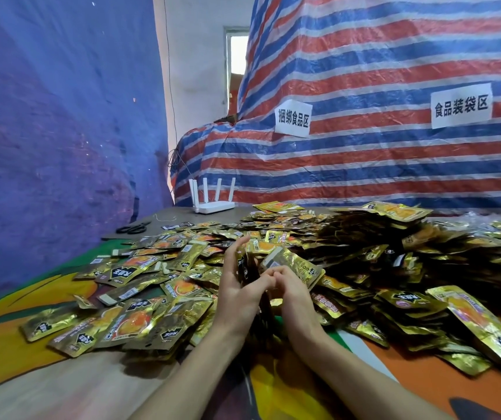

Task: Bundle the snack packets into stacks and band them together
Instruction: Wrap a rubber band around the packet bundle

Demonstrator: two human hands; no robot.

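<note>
Everywhere on the table lie flat, shiny gold snack packets (152, 283), made of crinkly foil with a black label and an orange picture on each. Loose ones spread out on the left, and a big heap (394, 237) rises on the right, dark where the thin edges show. In the middle, near the front, a person holds a small stack (247, 268) of packets standing on edge between two hands. The left hand (237, 286) lays its straight fingers on one side of the stack, with the thumb hooked across the near edge. The right hand (291, 295) has its fingers curled and pinches the other side. The smooth table cover (0, 344) is orange, green and yellow. At the back stand a white router (211, 204) with four thin sticks and black scissors (132, 228). Behind hangs a crinkly striped sheet (364, 86) in red, white and blue with two paper signs (293, 118), and a blue sheet (61, 116) on the left.
</note>
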